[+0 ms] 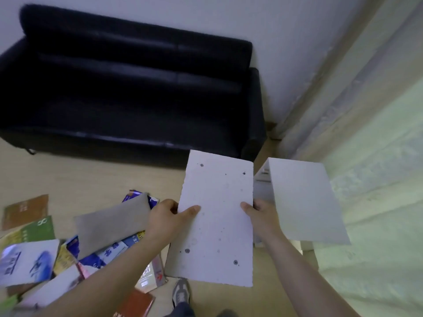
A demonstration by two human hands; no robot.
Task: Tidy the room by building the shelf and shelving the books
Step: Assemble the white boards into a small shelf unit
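**A:** Why hold the board like that?

**B:** It is wide. The left hand grips one side and the right hand grips the other, thumbs on top, so it does not tip.

**A:** And the books?

**B:** They lie in a heap on the floor, to the left. I think they wait.

**A:** For what?

**B:** The shelf, just right of the board, looks half built. The sofa sits far back.

Green book: a white mark like "8" on the cover. Lettering on the other books is too blurred to read.
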